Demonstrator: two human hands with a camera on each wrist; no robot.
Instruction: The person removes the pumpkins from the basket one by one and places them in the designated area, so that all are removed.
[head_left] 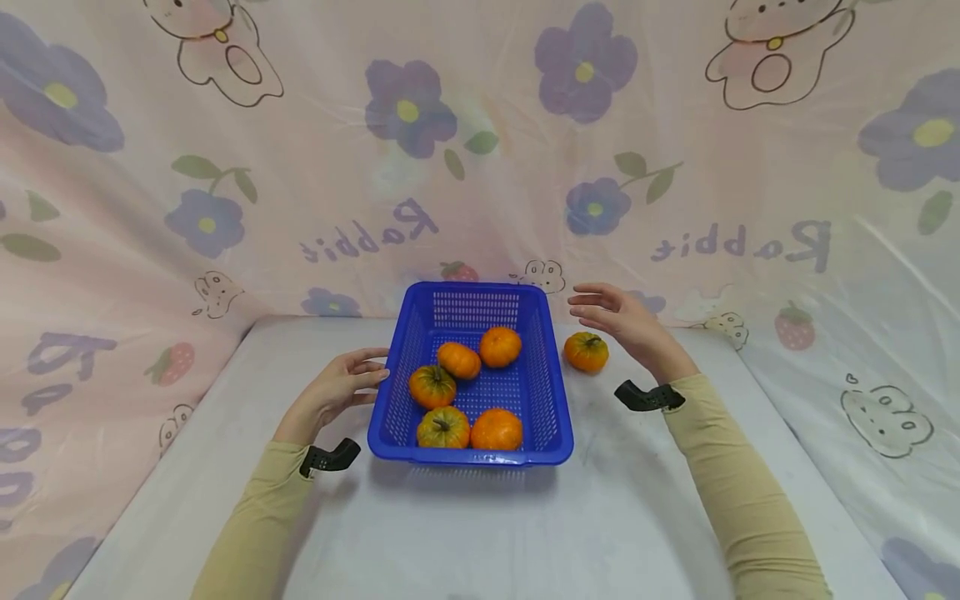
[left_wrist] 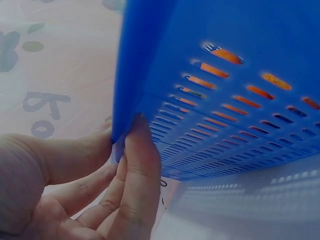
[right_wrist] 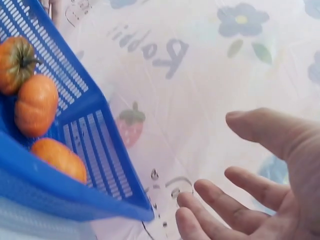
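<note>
Found five small pumpkins [head_left: 501, 347] inside the blue basket [head_left: 471, 457] on the white table [head_left: 480, 533]. Located a sixth pumpkin [head_left: 587, 353] just outside the basket's right wall, near the right grip [head_left: 617, 317]. Observed the right grip spread, thumb apart from fingers, and the left grip [head_left: 341, 385] pinching the basket's left rim.

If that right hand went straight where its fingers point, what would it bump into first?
Probably the blue basket, near its far right corner; the right hand's height is unclear, so it might pass above the rim.
</note>
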